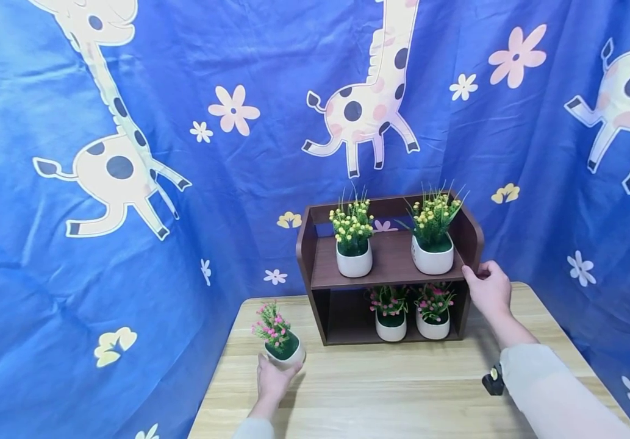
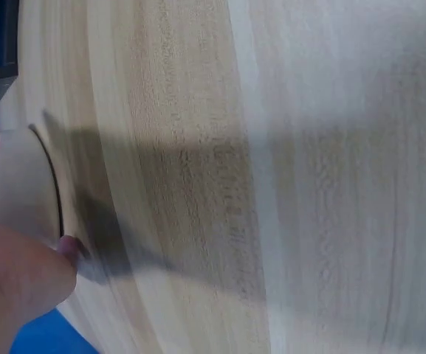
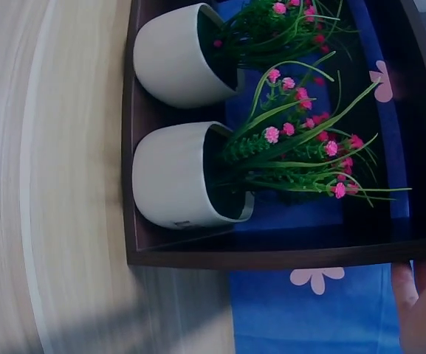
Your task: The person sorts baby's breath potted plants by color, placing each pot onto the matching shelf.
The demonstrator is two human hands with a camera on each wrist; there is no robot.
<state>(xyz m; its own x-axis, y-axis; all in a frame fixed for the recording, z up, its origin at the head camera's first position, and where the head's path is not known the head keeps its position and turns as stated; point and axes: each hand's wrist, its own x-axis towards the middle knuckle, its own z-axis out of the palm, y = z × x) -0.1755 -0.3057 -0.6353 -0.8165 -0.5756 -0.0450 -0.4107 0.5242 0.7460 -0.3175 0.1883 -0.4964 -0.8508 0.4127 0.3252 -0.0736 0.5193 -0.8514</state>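
Observation:
My left hand [image 1: 275,377] grips the white pot of a plant with pink flowers [image 1: 282,341], left of the brown two-tier shelf [image 1: 397,274]. The left wrist view catches only part of that pot [image 2: 24,181], with fingers and thumb around it. My right hand [image 1: 491,292] holds the shelf's right side panel, its thumb at the front edge. In the right wrist view, fingers [image 3: 404,287] lie against the panel's outer face. Two yellow-flowered plants [image 1: 354,262] [image 1: 432,253] stand on the upper tier. Two pink-flowered plants [image 1: 391,326] [image 1: 433,323] stand at the lower tier's right.
The shelf stands at the back of a light wooden table [image 1: 402,390]. A blue curtain [image 1: 271,183] with giraffes and flowers hangs behind and on both sides. A small black device [image 1: 493,380] sits by the right sleeve.

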